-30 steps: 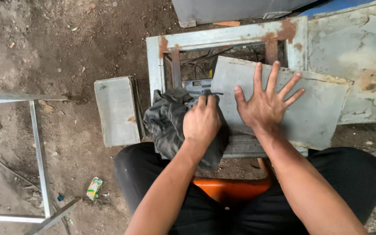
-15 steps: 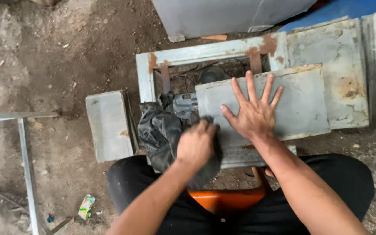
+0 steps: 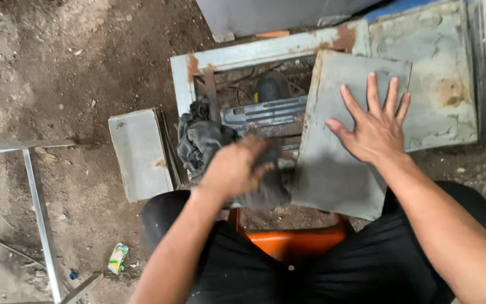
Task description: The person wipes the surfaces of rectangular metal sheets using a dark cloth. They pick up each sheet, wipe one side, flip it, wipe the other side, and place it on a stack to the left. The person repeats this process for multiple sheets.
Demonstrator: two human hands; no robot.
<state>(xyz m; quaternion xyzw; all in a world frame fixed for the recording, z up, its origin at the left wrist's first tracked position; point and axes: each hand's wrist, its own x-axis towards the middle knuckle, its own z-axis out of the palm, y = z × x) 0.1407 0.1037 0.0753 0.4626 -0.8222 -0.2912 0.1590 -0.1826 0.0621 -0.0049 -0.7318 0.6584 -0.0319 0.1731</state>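
Observation:
My left hand [image 3: 236, 169] is closed on a dark grey rag [image 3: 201, 141] and presses it against the near left edge of a grey metal panel [image 3: 333, 169]. That hand is motion-blurred. My right hand [image 3: 373, 125] lies flat on the panel with its fingers spread. The panel rests tilted over a rusty pale metal frame [image 3: 243, 56], and part of the rag hangs over the frame's left side. Inside the frame I see a dark round part [image 3: 271, 87] and a grey bracket [image 3: 262, 112].
A smaller grey metal box lid [image 3: 139, 155] lies on the dirt to the left. More grey panels [image 3: 440, 84] sit at the right. A thin metal frame [image 3: 37, 208] is at far left, a small crushed carton [image 3: 117, 258] near it. I sit on an orange stool [image 3: 293, 242].
My left hand has pulled the rag back toward me along the panel's left edge. My right hand stays spread flat on the panel, which now sits more upright in view as my head shifted.

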